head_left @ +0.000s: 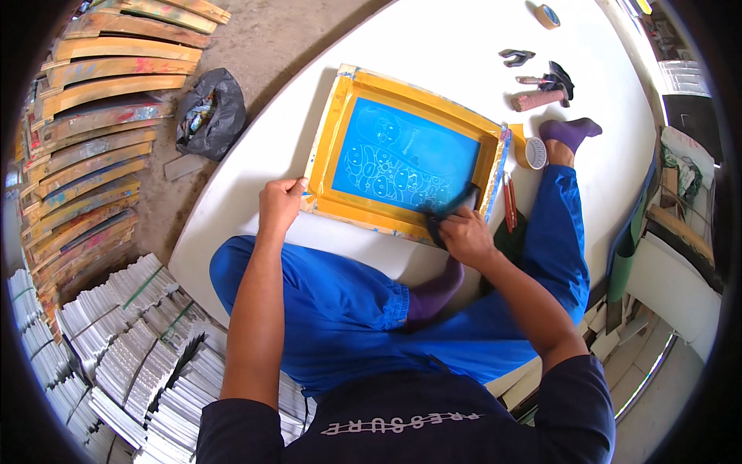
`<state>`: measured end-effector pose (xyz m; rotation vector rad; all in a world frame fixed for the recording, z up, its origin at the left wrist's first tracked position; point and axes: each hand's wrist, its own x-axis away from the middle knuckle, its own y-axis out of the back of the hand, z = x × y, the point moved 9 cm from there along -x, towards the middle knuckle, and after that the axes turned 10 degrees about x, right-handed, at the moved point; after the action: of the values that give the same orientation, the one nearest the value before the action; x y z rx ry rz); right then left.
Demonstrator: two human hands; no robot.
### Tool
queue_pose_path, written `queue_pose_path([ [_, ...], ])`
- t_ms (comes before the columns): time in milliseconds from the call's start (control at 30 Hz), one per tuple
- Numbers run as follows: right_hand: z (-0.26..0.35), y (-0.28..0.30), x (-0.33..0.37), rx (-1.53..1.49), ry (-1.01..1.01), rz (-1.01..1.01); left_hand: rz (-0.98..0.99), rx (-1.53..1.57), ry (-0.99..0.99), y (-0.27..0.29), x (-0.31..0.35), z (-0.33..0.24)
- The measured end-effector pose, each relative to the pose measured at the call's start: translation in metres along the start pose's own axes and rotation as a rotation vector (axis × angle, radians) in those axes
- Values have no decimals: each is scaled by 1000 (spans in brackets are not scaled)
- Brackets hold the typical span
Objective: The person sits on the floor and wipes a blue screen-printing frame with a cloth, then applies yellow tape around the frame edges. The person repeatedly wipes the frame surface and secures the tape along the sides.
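Note:
A screen printing frame (410, 224) lies tilted across the white surface before me, its inner edges lined with yellow tape. Its blue mesh (417, 147) carries pale line drawings of cartoon-like figures. My left hand (280, 206) is closed on the frame's near left corner, thumb on top. At the near right corner of the mesh, my right hand (467, 237) grips a dark cloth (437, 224). The cloth lies over part of the mesh and the taped edge, and its underside is hidden.
Right of the frame lie red pens (510, 203), a tape roll (532, 153) and a hammer (541, 99). Farther off are a dark clamp-like tool (516, 57) and another tape roll (547, 17). Stacked wooden frames (116, 85), a black bag (210, 116) and bundled white sheets (131, 332) stand left.

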<state>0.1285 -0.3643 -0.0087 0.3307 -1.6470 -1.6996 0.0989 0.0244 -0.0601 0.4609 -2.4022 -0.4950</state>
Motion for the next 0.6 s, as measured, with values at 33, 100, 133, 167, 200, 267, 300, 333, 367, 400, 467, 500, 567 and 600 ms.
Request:
queue_pose_path([
  [33,-9,1,10,52,0,25,-16,15,-51,0,-2,0],
  [100,-15,3,20,110,47,34,2,-27,-31,-2,-5,6],
  [133,-15,3,23,139,71,38,11,-49,-21,-2,-6,6],
  [167,-14,-3,19,156,49,56,4,-40,-34,-2,-8,6],
  [200,-5,-7,11,93,30,14,-4,-34,-47,-2,-8,8],
  [267,6,-15,-3,-31,-9,-64,-4,-32,-56,-6,-9,6],
  [300,6,-17,-4,-45,-16,-74,-5,-39,-50,-6,-11,6],
  [333,7,-11,0,5,15,-75,-6,-49,-39,-3,-9,8],
  [367,2,1,9,56,48,-76,-8,-43,-38,-2,-7,10],
  [400,-7,11,15,115,79,-82,-11,-32,-44,-2,-7,8],
  [467,-20,3,22,100,54,-4,-6,-29,-66,-2,-7,4],
  [500,-15,1,18,101,58,5,6,-41,-78,-2,-7,3],
  [567,1,-2,2,81,102,-14,8,-18,-103,-3,-6,1],
  [600,15,0,-12,56,111,-48,10,-39,-118,-4,-6,-2],
])
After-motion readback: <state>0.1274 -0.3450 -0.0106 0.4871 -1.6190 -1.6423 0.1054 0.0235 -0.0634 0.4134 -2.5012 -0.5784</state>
